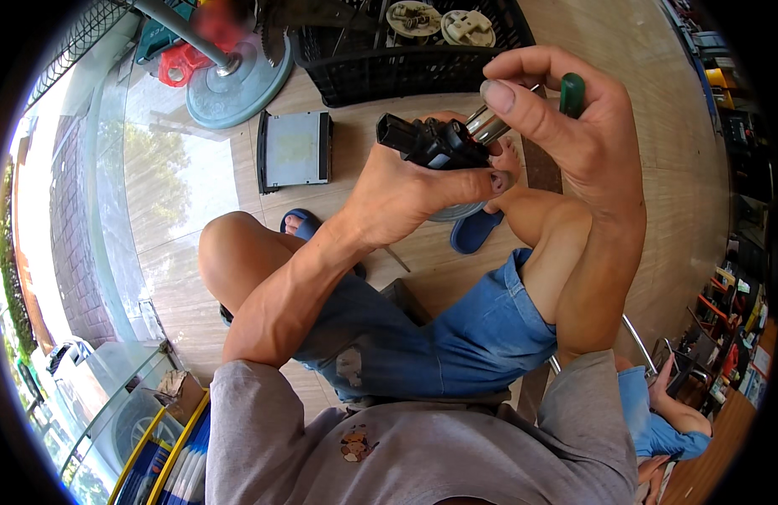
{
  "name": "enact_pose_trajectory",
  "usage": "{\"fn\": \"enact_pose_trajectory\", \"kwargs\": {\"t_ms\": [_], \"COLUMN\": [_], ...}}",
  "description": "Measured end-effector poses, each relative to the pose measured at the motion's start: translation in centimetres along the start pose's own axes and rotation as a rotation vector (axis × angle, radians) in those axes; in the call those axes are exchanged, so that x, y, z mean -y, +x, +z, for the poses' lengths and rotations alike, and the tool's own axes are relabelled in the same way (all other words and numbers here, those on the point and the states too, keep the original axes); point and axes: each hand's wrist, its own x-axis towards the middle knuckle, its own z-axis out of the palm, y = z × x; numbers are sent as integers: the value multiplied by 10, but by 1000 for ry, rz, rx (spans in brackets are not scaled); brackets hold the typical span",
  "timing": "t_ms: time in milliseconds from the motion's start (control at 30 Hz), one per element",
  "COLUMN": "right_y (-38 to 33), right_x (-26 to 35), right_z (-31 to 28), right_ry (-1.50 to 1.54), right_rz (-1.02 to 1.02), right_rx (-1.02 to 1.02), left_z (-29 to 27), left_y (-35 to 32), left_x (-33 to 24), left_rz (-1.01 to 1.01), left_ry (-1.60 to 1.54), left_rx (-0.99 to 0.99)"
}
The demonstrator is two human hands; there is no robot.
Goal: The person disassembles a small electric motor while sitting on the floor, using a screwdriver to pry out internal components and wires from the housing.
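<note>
While the left hand (406,189) grips a black plastic part (435,143), its thumb along the near side, the right hand (574,135) curls around a green handle (572,95); how firmly its fingers pinch cannot be told. Held above the floor (372,290), the part has a shiny metal cylinder (487,124) at its right end, near the right thumb. Beyond are a flat metal box (297,150) and a black crate (406,76).

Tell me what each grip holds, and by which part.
The left grip holds a black device around its body. The right grip appears to hold a green-handled tool by its handle; the exact contact is partly hidden.
</note>
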Motion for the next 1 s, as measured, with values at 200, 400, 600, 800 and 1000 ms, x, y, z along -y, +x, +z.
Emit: {"fn": "enact_pose_trajectory", "kwargs": {"t_ms": [200, 400, 600, 800, 1000], "right_y": [0, 2, 2, 2, 0], "right_x": [1, 0, 2, -2, 7], "right_z": [1, 3, 5, 4, -4], "right_ry": [-8, -4, -36, -22, 237], "right_rz": [42, 21, 26, 63, 106], "right_rx": [-4, -4, -27, -18, 11], "left_z": [1, 1, -1, 0, -2], "left_y": [0, 1, 0, 0, 1], "left_x": [1, 1, 1, 0, 0], "left_rz": [5, -4, -121, -45, -118], "left_ry": [-11, 15, 7, 19, -58], "left_rx": [-2, 1, -78, -31, -78]}}
